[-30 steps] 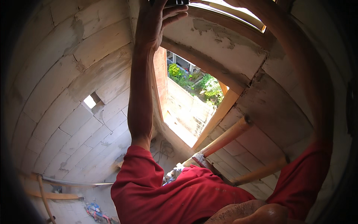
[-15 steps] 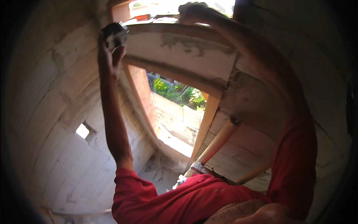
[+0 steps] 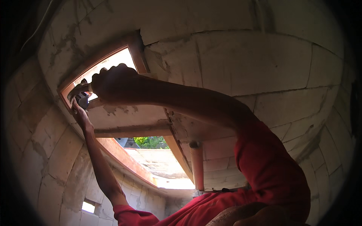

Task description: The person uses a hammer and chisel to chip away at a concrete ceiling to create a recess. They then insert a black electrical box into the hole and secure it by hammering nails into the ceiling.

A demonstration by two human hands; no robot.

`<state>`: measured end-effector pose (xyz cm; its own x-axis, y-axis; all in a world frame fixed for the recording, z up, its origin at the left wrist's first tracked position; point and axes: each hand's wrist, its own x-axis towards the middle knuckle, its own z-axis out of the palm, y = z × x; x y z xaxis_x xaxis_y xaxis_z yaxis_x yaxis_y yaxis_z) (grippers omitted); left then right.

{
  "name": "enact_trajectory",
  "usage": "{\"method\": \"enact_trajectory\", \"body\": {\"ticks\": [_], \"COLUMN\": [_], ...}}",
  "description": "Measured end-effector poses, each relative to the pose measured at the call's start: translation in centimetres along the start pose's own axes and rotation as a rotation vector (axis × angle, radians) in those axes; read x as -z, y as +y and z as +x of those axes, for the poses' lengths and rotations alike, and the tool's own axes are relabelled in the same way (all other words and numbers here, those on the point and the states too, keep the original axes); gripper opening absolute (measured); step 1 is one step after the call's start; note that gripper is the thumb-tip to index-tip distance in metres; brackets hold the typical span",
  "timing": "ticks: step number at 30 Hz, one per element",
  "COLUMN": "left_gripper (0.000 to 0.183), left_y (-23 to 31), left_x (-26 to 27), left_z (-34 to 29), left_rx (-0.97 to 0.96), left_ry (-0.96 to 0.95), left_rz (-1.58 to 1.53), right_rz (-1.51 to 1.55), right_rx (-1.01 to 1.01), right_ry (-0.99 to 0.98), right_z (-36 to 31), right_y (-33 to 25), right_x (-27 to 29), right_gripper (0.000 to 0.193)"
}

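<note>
My right hand (image 3: 115, 84) is closed in a fist round the pale handle of a hammer (image 3: 78, 89). Its curved metal head is at the left corner of the upper window opening. Just below it, my raised left hand (image 3: 79, 112) is closed on a dark, blocky object (image 3: 82, 101), whose kind I cannot make out. The hammer head and the dark object overlap in the picture, so whether they touch is unclear. Both lie close to the reddish wooden frame (image 3: 69, 87) of the upper window. My left fingers are partly hidden behind the object.
Pale block walls (image 3: 256, 64) curve around me. Below the upper window is a larger opening with a wooden frame (image 3: 132, 132), and greenery (image 3: 149, 142) shows through it. A round wooden pole (image 3: 197, 165) stands right of it. A small square hole (image 3: 88, 206) pierces the left wall.
The view has tilted up and turned. My right hand has come from the upper window's sill over to my left hand, with the hammer now visible in it. My left hand keeps the dark object.
</note>
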<state>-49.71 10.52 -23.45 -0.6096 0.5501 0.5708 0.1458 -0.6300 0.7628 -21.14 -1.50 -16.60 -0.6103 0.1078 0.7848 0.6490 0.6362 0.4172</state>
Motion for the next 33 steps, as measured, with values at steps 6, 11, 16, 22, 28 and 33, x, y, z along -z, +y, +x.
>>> {"method": "enact_trajectory", "body": {"ticks": [6, 11, 16, 22, 28, 33], "left_gripper": [0.048, 0.082, 0.085, 0.077, 0.068, 0.05], "left_y": [-5.5, -1.0, 2.0, 0.4, -3.6, -7.0], "left_x": [2.1, -6.7, -3.5, 0.5, -1.7, -6.2], "left_z": [8.5, -0.3, -0.6, 11.9, 20.8, 23.5], "left_rx": [-1.148, -0.606, -0.466, -0.08, 0.073, 0.164], "left_ry": [-0.067, -0.266, -0.252, -0.105, -0.371, -0.478], "left_rz": [1.131, 0.845, 0.677, 0.998, 1.481, 1.47], "right_rz": [0.887, 1.351, 1.417, 1.493, 1.658, 1.381], "right_rx": [-0.308, -1.031, -1.069, -0.999, -0.896, -1.118], "right_ry": [-0.136, 0.145, 0.298, 0.411, 0.429, 0.612], "right_z": [-7.2, -18.1, -25.8, -31.0, -34.0, -34.0], "right_y": [-3.2, -6.7, -7.0, -7.3, -8.0, -9.9], "right_x": [8.4, 11.8, 13.5, 13.6, 14.4, 18.0], "right_gripper": [0.036, 0.052, 0.069, 0.065, 0.066, 0.074]}}
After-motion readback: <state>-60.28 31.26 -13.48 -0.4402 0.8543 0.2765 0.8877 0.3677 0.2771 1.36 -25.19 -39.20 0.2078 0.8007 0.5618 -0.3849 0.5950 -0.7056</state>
